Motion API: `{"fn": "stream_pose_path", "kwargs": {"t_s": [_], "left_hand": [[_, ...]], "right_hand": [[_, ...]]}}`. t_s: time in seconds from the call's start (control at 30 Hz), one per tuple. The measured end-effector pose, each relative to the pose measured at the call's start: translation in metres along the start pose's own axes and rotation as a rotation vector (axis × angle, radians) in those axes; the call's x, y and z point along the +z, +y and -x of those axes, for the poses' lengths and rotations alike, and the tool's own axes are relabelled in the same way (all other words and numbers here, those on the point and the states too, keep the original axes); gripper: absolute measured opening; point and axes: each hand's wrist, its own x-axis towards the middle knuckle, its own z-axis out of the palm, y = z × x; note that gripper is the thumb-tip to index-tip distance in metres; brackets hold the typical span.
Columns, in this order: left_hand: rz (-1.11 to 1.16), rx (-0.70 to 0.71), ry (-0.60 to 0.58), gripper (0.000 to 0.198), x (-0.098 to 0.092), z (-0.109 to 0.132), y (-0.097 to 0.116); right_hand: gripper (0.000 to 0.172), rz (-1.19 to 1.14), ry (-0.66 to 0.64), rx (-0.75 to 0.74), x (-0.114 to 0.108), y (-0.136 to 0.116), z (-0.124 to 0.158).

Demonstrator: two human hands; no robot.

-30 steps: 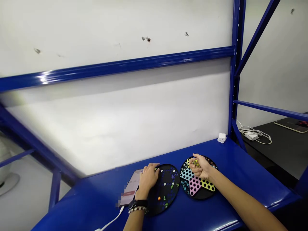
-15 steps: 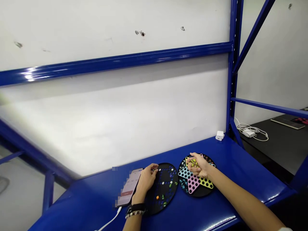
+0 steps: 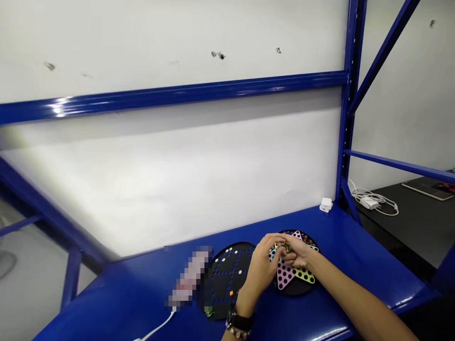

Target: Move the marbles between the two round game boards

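Note:
My right hand (image 3: 296,251) is cupped palm-up over a round Chinese checkers board (image 3: 296,287). In its curled fingers lie small yellow-green marbles (image 3: 287,247); their number is hidden. My left hand (image 3: 262,267) reaches across from the left, its fingertips meeting the marbles and the right fingers. Whether it has taken one I cannot make out. The checkers board has a coloured star of holes, with dark pieces along its far rim. Beneath and left of my left forearm lies a round black game board (image 3: 222,279), with several white pegs, a green piece (image 3: 208,312) and a small orange cube (image 3: 231,293).
A phone (image 3: 190,279), blurred by pixels, lies left of the boards with a white cable (image 3: 158,327). A white charger plug (image 3: 326,204) stands at the back right of the blue table (image 3: 124,293). Blue frame posts (image 3: 343,142) and a white wall (image 3: 195,180) bound it.
My left hand has moved right, from the black board to the right hand's fingers, uncovering the black board's left side. My right hand stays over the checkers board. The view has shifted slightly.

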Motion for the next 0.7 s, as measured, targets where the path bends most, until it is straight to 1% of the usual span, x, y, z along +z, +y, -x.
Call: {"fn": "stream_pose_path", "kwargs": {"t_s": [0.07,0.1,0.2,0.23,0.27,0.33,0.4,0.47,0.57,0.7], "left_hand": [[0.001,-0.025,0.053,0.020,-0.008,0.008,-0.006],[-0.006,-0.048,0.072,0.020,-0.013,0.013,-0.009],[-0.048,-0.121,0.105,0.020,-0.032,0.035,-0.021],[-0.062,-0.142,0.113,0.021,-0.038,0.042,-0.025],[-0.075,-0.161,0.128,0.021,-0.043,0.050,-0.028],[-0.095,-0.190,0.162,0.021,-0.051,0.062,-0.034],[-0.104,-0.208,0.198,0.021,-0.055,0.069,-0.036],[-0.100,-0.210,0.235,0.020,-0.055,0.073,-0.035],[-0.082,-0.192,0.274,0.021,-0.051,0.073,-0.030],[-0.059,-0.169,0.296,0.022,-0.047,0.074,-0.027]], "right_hand": [[0.041,0.149,0.090,-0.100,0.003,-0.002,0.002],[0.042,0.264,0.142,-0.170,0.006,-0.002,0.004],[0.047,0.738,0.284,-0.447,0.018,0.005,0.010],[0.048,0.899,0.330,-0.546,0.023,0.010,0.013],[0.048,1.038,0.361,-0.610,0.026,0.018,0.016],[0.043,1.258,0.415,-0.632,0.030,0.036,0.023],[0.038,1.444,0.478,-0.663,0.029,0.054,0.030],[0.036,1.594,0.476,-0.694,0.025,0.068,0.036],[0.035,1.746,0.446,-0.707,0.020,0.076,0.040],[0.030,1.846,0.468,-0.700,0.023,0.074,0.045]]}}
